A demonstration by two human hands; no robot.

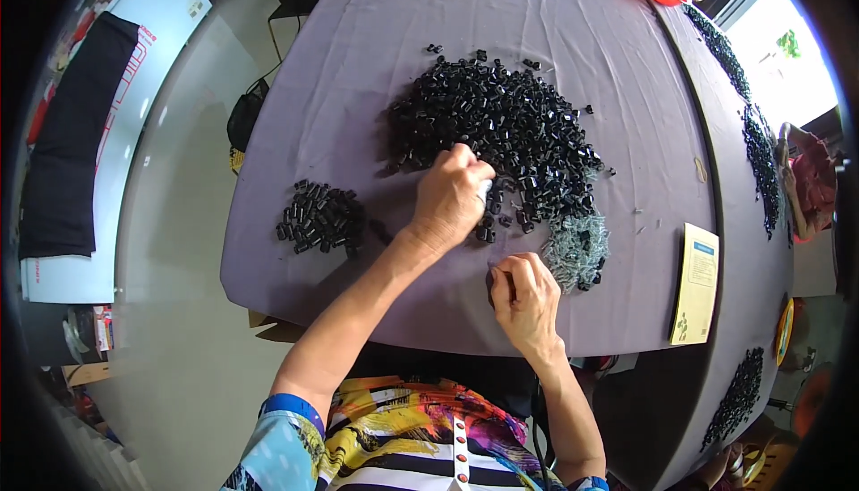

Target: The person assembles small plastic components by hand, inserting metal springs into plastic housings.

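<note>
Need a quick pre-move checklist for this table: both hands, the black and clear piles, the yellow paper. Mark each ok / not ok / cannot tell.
1. Left hand at the big black heap: ok, it is at the heap's near edge.
2. Left hand's contents visible: not ok, the fingers hide any piece.
3. Right hand holding a piece: cannot tell, fingers curled, something dark by the fingertips.
4. Small black pile apart from the big heap: ok, it sits off to the left.
5. Clear pile free of black pieces: not ok, it meets the heap, black bits at its edge.
6. Yellow paper away from both hands: ok, far right.
</note>
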